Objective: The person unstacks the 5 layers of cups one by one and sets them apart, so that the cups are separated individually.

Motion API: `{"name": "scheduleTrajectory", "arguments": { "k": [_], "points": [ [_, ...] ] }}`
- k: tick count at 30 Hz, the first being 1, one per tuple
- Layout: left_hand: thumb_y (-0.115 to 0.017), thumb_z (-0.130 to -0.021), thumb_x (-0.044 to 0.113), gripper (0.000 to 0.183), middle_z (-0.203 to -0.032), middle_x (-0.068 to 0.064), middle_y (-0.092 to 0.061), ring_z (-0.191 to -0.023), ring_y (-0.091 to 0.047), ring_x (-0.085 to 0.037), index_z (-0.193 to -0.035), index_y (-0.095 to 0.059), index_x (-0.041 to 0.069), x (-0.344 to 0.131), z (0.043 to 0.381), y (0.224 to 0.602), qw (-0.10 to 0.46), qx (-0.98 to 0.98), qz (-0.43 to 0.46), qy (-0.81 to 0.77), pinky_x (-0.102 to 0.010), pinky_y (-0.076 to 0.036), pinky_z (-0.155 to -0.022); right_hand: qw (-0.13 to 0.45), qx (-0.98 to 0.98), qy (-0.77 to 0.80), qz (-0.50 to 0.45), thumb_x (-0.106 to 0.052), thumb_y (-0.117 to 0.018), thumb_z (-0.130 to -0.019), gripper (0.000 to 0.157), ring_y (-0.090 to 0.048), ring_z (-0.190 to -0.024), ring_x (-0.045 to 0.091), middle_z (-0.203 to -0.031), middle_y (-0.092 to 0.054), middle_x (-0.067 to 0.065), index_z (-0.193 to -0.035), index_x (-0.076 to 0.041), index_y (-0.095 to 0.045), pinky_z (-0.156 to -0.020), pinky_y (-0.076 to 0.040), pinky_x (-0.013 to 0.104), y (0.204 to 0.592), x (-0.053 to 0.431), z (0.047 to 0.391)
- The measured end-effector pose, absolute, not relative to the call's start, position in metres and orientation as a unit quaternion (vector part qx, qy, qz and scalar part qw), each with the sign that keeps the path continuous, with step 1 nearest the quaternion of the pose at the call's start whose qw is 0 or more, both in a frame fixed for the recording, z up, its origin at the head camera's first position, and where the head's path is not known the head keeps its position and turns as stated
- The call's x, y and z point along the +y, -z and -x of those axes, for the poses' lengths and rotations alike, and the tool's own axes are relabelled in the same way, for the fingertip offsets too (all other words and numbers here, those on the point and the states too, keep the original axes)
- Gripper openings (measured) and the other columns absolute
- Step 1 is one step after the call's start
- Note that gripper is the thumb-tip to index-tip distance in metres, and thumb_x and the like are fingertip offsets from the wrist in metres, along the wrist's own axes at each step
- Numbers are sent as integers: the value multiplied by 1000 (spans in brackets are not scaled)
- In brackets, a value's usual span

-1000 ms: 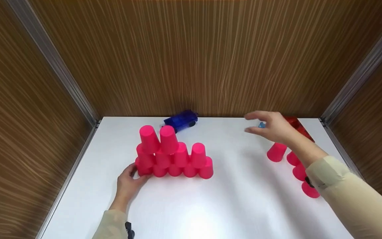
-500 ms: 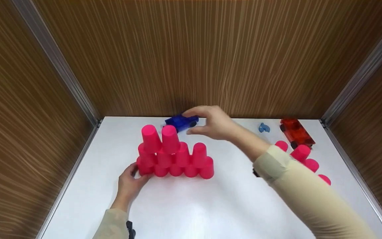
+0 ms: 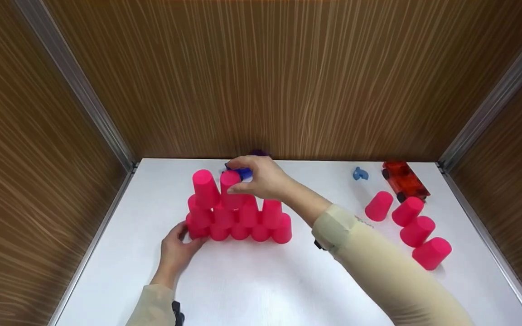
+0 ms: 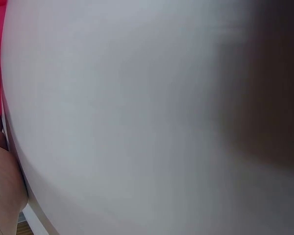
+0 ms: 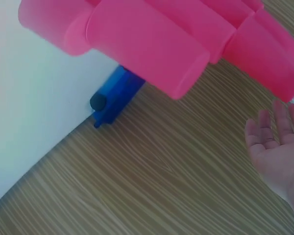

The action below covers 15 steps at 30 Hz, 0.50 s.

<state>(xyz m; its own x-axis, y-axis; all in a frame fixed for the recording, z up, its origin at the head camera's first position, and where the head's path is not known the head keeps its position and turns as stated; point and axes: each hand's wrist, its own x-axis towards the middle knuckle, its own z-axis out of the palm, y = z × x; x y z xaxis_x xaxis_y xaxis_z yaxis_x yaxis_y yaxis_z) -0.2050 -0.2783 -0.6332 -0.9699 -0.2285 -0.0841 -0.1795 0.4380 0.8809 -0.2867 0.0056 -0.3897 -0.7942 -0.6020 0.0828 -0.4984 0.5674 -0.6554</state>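
Pink cups stand upside down in a tiered wall, with two in the third tier: a left top cup and a right top cup. At the wall's lower left end, my left hand holds the end bottom cup, thumb in front and fingers behind. My right hand is at the right top cup, thumb and fingers spread apart, overlapping it in the head view. In the right wrist view the fingers are extended just below a pink cup. The left wrist view shows mostly tabletop.
Several loose pink cups stand in a line at the right. Behind them lie a red toy car and a small blue piece. A blue toy car, partly covered by my right hand, sits behind the wall. Wood-grain panels enclose the table.
My right hand has swept left from above the loose cups on the right to the right top cup. The left hand and the cup wall have stayed in place.
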Motion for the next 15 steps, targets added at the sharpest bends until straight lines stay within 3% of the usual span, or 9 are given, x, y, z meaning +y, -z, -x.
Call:
{"name": "scheduleTrajectory", "arguments": {
  "k": [15],
  "points": [
    [-86, -89, 49, 83, -160, -3, -50, -152, -42, -29, -158, -49, 23, -276, 205, 634, 19, -843, -121, 524, -46, -45, -118, 79, 879, 357, 307, -34, -87, -90, 64, -61, -125, 18, -139, -66, 0, -147, -18, -63, -94, -59, 28, 400, 0, 288]
  ]
}}
